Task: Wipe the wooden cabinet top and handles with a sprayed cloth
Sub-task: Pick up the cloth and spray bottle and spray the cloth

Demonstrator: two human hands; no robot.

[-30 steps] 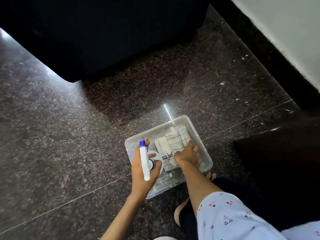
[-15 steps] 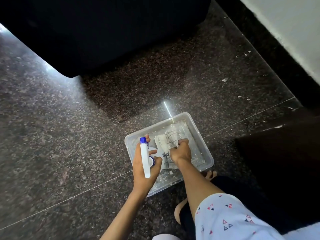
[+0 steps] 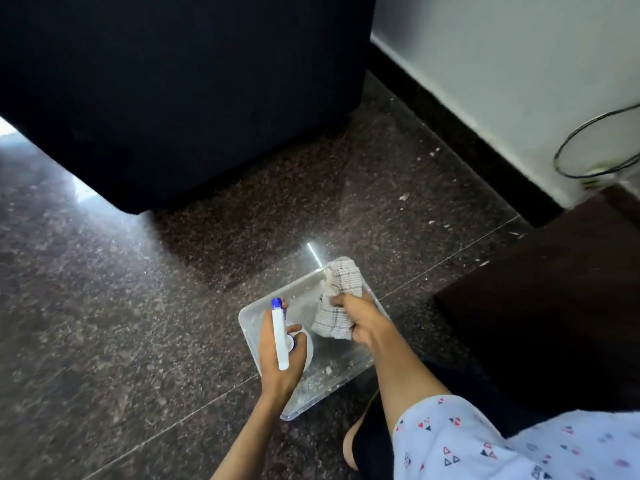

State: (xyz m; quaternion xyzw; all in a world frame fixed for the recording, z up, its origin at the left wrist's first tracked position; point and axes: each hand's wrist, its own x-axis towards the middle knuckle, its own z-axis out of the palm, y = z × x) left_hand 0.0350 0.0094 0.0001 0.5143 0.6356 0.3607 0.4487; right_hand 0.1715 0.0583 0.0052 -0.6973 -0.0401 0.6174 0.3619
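Head view, looking down at a dark speckled stone floor (image 3: 104,306) crossed by thin joint lines. Low centre of the frame: a clear plastic tray (image 3: 332,382) on the floor, grubby with white residue along its bottom. Left hand (image 3: 282,362) over the tray's left part, fingers wrapped around a white spray bottle (image 3: 280,336) with a blue nozzle tip pointing toward the top of the frame; index finger near the trigger, though whether pressed cannot be told. Right hand (image 3: 363,322) just right of it, closed in a fist on a bunched white cloth (image 3: 337,299) with thin dark checked lines; cloth lifted clear of the tray floor, its upper end poking above the tray's far rim, its lower fold hanging beside the knuckles. Bottle and cloth close together, not touching. Lower right: a pale sleeve (image 3: 485,445) printed with small triangles. Right edge, middle: the corner of a dark brown wooden cabinet (image 3: 554,306), well right of the tray. Upper left and centre: a large black block of furniture (image 3: 180,91) standing on the floor. Upper right: a white wall (image 3: 502,64) with black skirting and a looped dark cable (image 3: 568,147) at the far right.
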